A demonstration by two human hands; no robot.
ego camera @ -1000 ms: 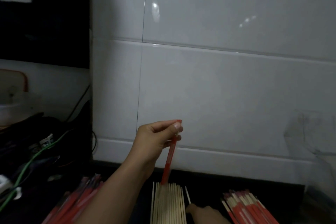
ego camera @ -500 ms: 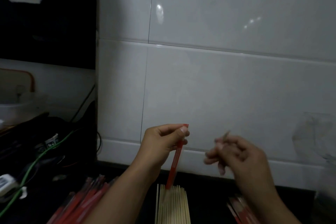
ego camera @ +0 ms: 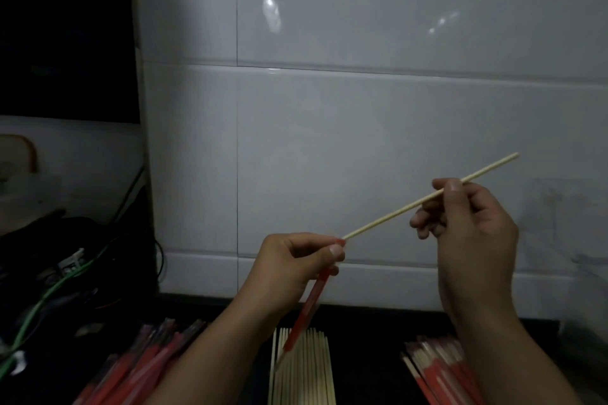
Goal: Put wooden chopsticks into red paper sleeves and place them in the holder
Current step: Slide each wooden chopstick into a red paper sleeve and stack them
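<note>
- The left hand (ego camera: 296,268) pinches the top of a red paper sleeve (ego camera: 306,312) between thumb and fingers; the sleeve hangs down and a little to the left, its lower end over the pile of bare chopsticks (ego camera: 301,368).
- The right hand (ego camera: 467,233) grips one wooden chopstick (ego camera: 411,205) near its upper part.
- The chopstick's long axis runs from upper right down to lower left, and its low tip is just at the mouth of the sleeve, by the left thumb.
- I judge the next push must follow this line, but the sleeve hangs more steeply, so the two axes need to agree first.
- Filled sleeves (ego camera: 437,371) lie at lower right; the holder is not in view.
</note>
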